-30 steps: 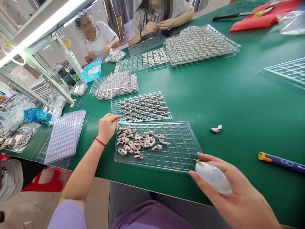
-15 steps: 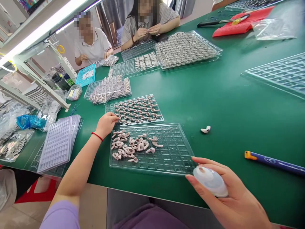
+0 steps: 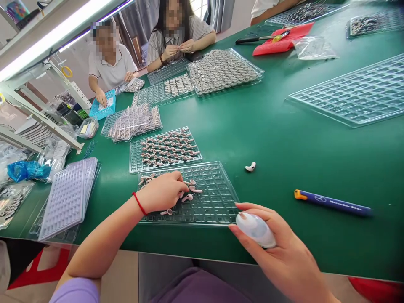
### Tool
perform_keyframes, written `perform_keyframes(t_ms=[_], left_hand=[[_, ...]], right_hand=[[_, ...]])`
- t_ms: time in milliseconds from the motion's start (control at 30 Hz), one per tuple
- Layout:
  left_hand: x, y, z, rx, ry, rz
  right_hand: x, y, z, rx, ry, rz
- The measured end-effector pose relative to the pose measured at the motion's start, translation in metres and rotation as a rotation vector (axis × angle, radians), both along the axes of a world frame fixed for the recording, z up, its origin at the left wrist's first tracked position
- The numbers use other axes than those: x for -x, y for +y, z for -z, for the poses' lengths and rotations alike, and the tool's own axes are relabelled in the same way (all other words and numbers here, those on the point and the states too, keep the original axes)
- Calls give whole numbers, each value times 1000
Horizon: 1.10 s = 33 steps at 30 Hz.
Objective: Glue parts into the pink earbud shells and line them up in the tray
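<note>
My left hand (image 3: pixel 166 191), a red cord on its wrist, reaches over the near clear plastic tray (image 3: pixel 217 185). Its fingers are closed down among loose white earbud shells (image 3: pixel 187 198); whatever lies between the fingertips is hidden. In my right hand (image 3: pixel 284 252) is a rounded, translucent white squeeze bottle (image 3: pixel 256 229), its narrow tip towards the tray's right corner. Behind the near tray, a second clear tray (image 3: pixel 135 158) carries rows of earbud shells. One single earbud shell (image 3: pixel 250 167) lies on the green table right of the trays.
A blue pen-shaped tool (image 3: pixel 334 204) with an orange end lies at right. Stacked white trays (image 3: pixel 65 198) stand at left. Filled trays (image 3: pixel 225 71) and a blue basket (image 3: pixel 109 110) are farther back, near two people. An empty-celled tray (image 3: pixel 350 94) lies far right.
My left hand has moved right and nearer, from the rear tray's edge to the loose shells. My right hand keeps the bottle. A co-worker's hand now reaches into the blue basket.
</note>
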<state>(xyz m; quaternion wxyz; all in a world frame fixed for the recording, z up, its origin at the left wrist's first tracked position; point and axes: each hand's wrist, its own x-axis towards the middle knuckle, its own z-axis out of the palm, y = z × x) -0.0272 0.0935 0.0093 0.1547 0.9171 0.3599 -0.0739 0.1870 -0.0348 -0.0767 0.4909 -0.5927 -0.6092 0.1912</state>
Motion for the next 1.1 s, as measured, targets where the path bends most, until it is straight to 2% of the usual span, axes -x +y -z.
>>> perform_keyframes(t_ms=[200, 300, 400, 500, 600, 733, 833, 967, 1033, 1100], left_hand=[[4, 0, -4, 46, 14, -84], [7, 2, -7, 88, -40, -131], [10, 1, -8, 139, -145, -187], [13, -5, -6, 217, -268, -258], [16, -17, -4, 297, -385, -333], [20, -44, -5, 410, -700, -593], [24, -75, -1, 445, -856, -731], [29, -122, 17, 574, -960, -916], [29, -141, 26, 685, -996, -1026], [28, -153, 31, 765, -1023, -1079]], right_hand=[[0, -2, 4, 108, 43, -7], [-1, -2, 5, 103, 43, -10], [0, -3, 5, 65, 31, 4], [7, -3, 1, -40, 38, 46], [21, 3, -6, -115, 63, -22], [40, 17, -20, -67, 100, -156], [47, 19, -26, 10, 202, -249], [48, 0, -21, 189, 412, -435], [49, -11, -17, 256, 497, -475], [52, -18, -15, 324, 574, -510]])
